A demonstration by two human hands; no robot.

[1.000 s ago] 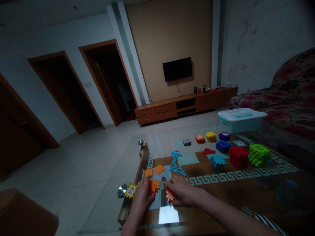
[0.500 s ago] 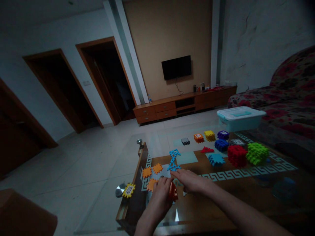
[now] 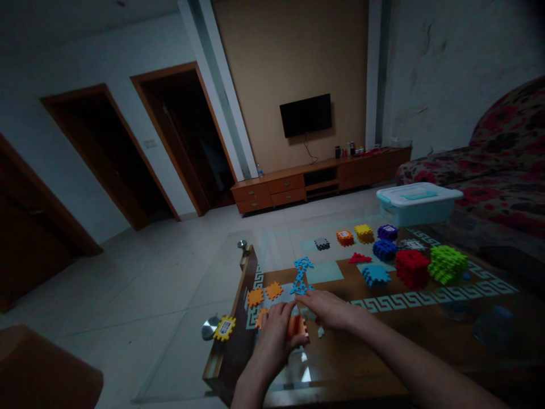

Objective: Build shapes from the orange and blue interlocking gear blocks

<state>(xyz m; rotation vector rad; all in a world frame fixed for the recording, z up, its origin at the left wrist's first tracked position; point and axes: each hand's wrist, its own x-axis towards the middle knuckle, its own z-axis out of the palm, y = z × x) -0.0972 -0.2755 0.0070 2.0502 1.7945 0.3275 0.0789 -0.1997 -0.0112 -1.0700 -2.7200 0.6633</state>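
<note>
Orange interlocking foam-like tiles [image 3: 299,328], joined into a small upright shape, are in my left hand [image 3: 275,332]. Its fingers lie over the far top of the shape and its thumb rests along the near side. My right hand [image 3: 327,309] meets the left fingertips at the far edge of the same tiles, its fingers bent close together and partly hiding the contact. Flat orange tiles [image 3: 274,291] lie just beyond the left hand, one partly covered by it. Light-blue frame pieces [image 3: 302,278] lie beyond the right fingertips.
Stacks of red [image 3: 412,268], green [image 3: 448,264], blue [image 3: 385,250] and light-blue tiles [image 3: 376,275] stand on the right of the glass table. A yellow tile [image 3: 224,328] lies by the left edge. A lidded plastic box [image 3: 419,204] sits at the far right.
The orange shape has turned in my left hand, so that a broader face shows, and the left thumb is now spread along it. The right hand stays close by.
</note>
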